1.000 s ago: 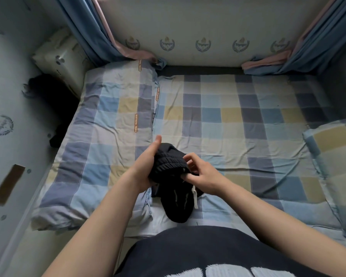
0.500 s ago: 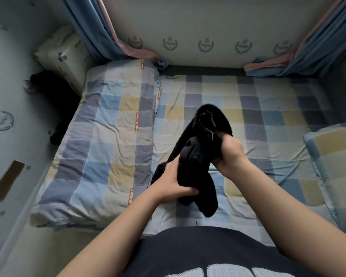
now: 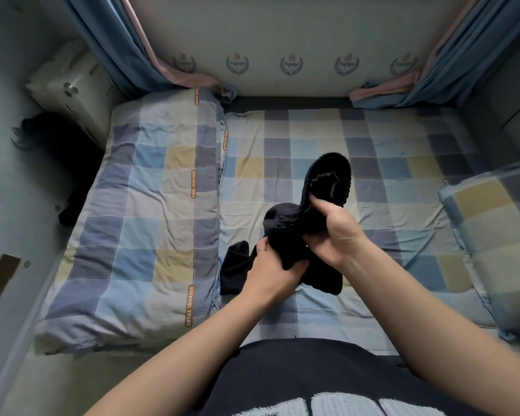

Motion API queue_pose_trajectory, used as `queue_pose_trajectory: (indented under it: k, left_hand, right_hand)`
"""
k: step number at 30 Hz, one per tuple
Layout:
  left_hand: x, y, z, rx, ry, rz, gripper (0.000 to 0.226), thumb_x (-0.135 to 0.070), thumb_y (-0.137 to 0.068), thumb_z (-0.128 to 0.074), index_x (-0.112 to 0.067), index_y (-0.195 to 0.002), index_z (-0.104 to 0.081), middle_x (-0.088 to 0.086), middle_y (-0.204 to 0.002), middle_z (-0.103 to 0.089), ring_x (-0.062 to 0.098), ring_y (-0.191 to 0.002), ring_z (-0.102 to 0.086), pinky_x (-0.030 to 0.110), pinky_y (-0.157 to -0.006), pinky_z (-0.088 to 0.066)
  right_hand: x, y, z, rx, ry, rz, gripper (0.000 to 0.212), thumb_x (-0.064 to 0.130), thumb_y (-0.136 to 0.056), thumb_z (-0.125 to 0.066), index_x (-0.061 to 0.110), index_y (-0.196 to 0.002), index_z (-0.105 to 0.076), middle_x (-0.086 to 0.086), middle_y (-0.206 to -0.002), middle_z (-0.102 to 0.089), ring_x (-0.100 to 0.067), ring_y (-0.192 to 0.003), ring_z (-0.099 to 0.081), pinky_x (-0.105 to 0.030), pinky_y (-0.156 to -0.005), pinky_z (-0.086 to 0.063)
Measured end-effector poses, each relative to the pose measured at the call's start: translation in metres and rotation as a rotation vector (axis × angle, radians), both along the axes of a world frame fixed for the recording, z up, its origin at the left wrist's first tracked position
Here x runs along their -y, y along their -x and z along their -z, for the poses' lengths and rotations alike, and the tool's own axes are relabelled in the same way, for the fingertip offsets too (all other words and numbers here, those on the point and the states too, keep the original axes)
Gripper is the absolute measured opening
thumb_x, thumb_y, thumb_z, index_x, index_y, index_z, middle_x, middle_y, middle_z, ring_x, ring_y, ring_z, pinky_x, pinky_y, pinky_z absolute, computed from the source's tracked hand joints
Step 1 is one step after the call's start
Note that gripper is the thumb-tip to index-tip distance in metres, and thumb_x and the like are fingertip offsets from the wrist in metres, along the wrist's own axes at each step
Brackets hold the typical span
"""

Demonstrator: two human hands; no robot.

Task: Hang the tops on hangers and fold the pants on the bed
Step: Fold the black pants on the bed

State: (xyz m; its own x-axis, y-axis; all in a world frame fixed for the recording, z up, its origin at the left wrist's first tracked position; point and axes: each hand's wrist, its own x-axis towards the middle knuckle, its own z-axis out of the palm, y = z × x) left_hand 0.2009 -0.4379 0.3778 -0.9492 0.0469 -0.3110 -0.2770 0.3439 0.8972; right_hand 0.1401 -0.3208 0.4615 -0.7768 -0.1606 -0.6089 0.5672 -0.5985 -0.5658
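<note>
A bunched pair of black pants hangs above the checked bed in front of me. My right hand grips the ribbed waistband, whose open loop stands up above my fist. Lower down, my left hand holds the crumpled middle of the fabric, with a ring on one finger. One dark end droops to the left of my left hand, another below my right wrist, down to the sheet. No hangers or tops are in view.
A folded checked duvet fills the left part of the bed. A checked pillow lies at the right edge. Blue and pink curtains hang in both far corners against the wall. A dark gap with black items lies left of the bed.
The pants rose from a folded bundle low on the bed. My right hand took the waistband and lifted it up and right; my left hand shifted to grip the fabric lower down.
</note>
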Motion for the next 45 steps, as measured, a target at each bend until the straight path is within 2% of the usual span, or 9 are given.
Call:
queue_pose_trajectory:
  k: [5, 9, 14, 21, 27, 32, 37, 41, 45]
  left_hand:
    - [-0.009, 0.002, -0.008, -0.027, -0.009, 0.010, 0.073, -0.070, -0.066, -0.079, -0.042, -0.129, -0.055, -0.005, -0.128, -0.062, 0.018, -0.123, -0.060, 0.046, -0.096, -0.054]
    - [-0.008, 0.001, -0.009, -0.004, 0.017, -0.111, 0.045, -0.057, -0.074, -0.065, -0.033, -0.111, -0.061, 0.005, -0.110, -0.067, 0.024, -0.099, -0.069, 0.053, -0.084, -0.058]
    - [-0.012, 0.001, -0.013, -0.036, 0.003, -0.047, 0.070, -0.072, -0.065, -0.078, -0.040, -0.123, -0.057, -0.004, -0.119, -0.066, 0.015, -0.111, -0.066, 0.045, -0.089, -0.057]
    - [-0.004, -0.005, -0.009, -0.045, 0.035, -0.053, 0.017, -0.015, -0.078, -0.051, -0.009, -0.093, -0.056, 0.020, -0.086, -0.060, 0.029, -0.074, -0.060, 0.043, -0.059, -0.049]
    - [0.030, -0.010, 0.017, 0.026, 0.247, -0.115, 0.016, -0.014, -0.090, -0.057, -0.025, -0.102, -0.059, -0.009, -0.090, -0.064, 0.013, -0.084, -0.060, 0.011, -0.060, -0.040]
    - [0.054, 0.001, 0.014, -0.046, 0.219, -0.225, 0.016, -0.023, -0.096, -0.062, -0.026, -0.081, -0.060, -0.011, -0.075, -0.064, 0.016, -0.077, -0.060, 0.029, -0.064, -0.042]
    - [0.064, 0.010, -0.011, -0.232, 0.314, -0.107, 0.014, -0.024, -0.100, -0.059, -0.016, -0.091, -0.067, -0.001, -0.079, -0.070, 0.024, -0.079, -0.064, 0.042, -0.073, -0.050]
    - [0.064, 0.012, -0.036, -0.331, 0.421, 0.101, 0.012, -0.029, -0.100, -0.058, -0.022, -0.102, -0.068, -0.001, -0.089, -0.072, 0.026, -0.087, -0.066, 0.045, -0.076, -0.052]
    - [0.054, 0.013, -0.056, -0.410, 0.459, 0.241, 0.012, -0.030, -0.099, -0.058, -0.025, -0.102, -0.069, -0.003, -0.087, -0.072, 0.023, -0.084, -0.065, 0.043, -0.074, -0.052]
  right_hand:
    - [0.003, -0.006, -0.003, -0.021, -0.012, 0.030, 0.021, 0.013, -0.099, -0.059, -0.001, -0.113, -0.065, -0.020, -0.104, -0.070, -0.030, -0.092, -0.071, -0.038, -0.080, -0.061]
    - [0.003, -0.008, -0.006, -0.019, 0.007, 0.024, 0.033, 0.010, -0.099, -0.057, -0.009, -0.126, -0.059, -0.028, -0.122, -0.064, -0.037, -0.111, -0.067, -0.042, -0.090, -0.058]
    - [0.004, -0.013, -0.012, -0.037, 0.010, 0.000, 0.033, 0.005, -0.098, -0.056, -0.011, -0.128, -0.058, -0.028, -0.123, -0.063, -0.036, -0.112, -0.066, -0.038, -0.082, -0.061]
    - [0.000, -0.016, -0.012, -0.037, -0.001, -0.027, 0.036, 0.003, -0.100, -0.051, -0.012, -0.133, -0.053, -0.030, -0.132, -0.059, -0.038, -0.117, -0.064, -0.038, -0.080, -0.059]
    - [-0.025, -0.011, 0.008, 0.001, -0.004, 0.019, 0.025, 0.007, -0.101, -0.052, -0.004, -0.120, -0.064, -0.019, -0.111, -0.071, -0.028, -0.092, -0.072, -0.035, -0.070, -0.060]
    - [-0.055, -0.018, 0.055, 0.189, -0.208, 0.087, 0.018, 0.011, -0.101, -0.055, 0.001, -0.111, -0.065, -0.019, -0.107, -0.070, -0.034, -0.095, -0.070, -0.044, -0.060, -0.061]
    - [-0.087, -0.037, 0.097, 0.343, -0.805, -0.279, 0.048, 0.014, -0.094, -0.065, 0.006, -0.136, -0.042, -0.016, -0.128, -0.057, -0.028, -0.099, -0.061, -0.049, -0.067, -0.060]
    - [-0.091, -0.038, 0.105, -0.079, -1.411, -0.639, 0.119, 0.036, -0.073, -0.086, 0.022, -0.159, -0.004, -0.012, -0.163, -0.010, -0.036, -0.148, -0.019, -0.051, -0.121, -0.023]
    - [-0.049, -0.028, 0.088, -0.591, -1.313, -0.920, 0.090, 0.056, -0.069, -0.078, 0.043, -0.147, -0.036, 0.001, -0.157, -0.038, -0.022, -0.145, -0.032, -0.048, -0.116, -0.028]
